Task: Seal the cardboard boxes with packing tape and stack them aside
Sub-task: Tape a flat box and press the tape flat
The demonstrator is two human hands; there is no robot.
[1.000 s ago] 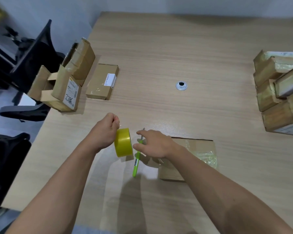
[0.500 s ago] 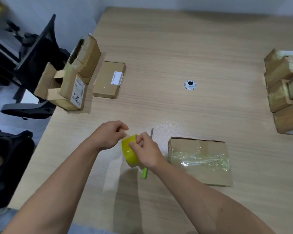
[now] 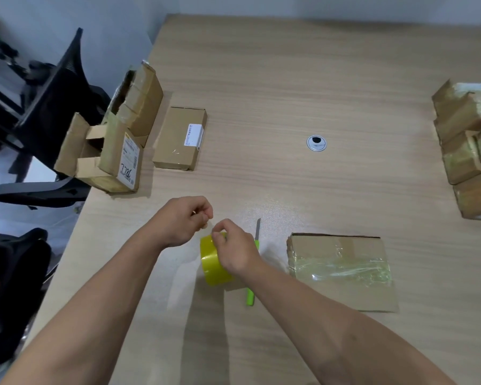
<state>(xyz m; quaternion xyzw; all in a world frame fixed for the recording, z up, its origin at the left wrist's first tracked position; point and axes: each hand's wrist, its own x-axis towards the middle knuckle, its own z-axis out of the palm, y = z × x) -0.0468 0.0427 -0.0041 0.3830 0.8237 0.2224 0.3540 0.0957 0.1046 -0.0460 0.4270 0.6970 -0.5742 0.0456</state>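
A yellow roll of packing tape (image 3: 212,263) stands on edge on the wooden table (image 3: 289,79). My right hand (image 3: 238,251) grips the roll from the right, thumb on its top rim. My left hand (image 3: 184,220) sits just up and left of the roll, with its fingertips pinching at the tape's loose end; the clear strip itself is hard to see. A cardboard box (image 3: 342,273) with shiny tape across its middle lies flat to the right of my right hand. A green-handled knife (image 3: 250,297) lies between roll and box, partly under my right wrist.
A stack of taped boxes (image 3: 467,151) stands at the right edge. At the left edge are an open box with raised flaps (image 3: 109,159), another box leaning behind it (image 3: 142,101) and a flat labelled box (image 3: 181,137). A cable grommet (image 3: 316,143) sits mid-table. A black chair (image 3: 47,107) is beyond the left edge.
The roll passed from my left hand to my right hand. My right hand left the knife and the box. My left hand now pinches at the roll's top edge.
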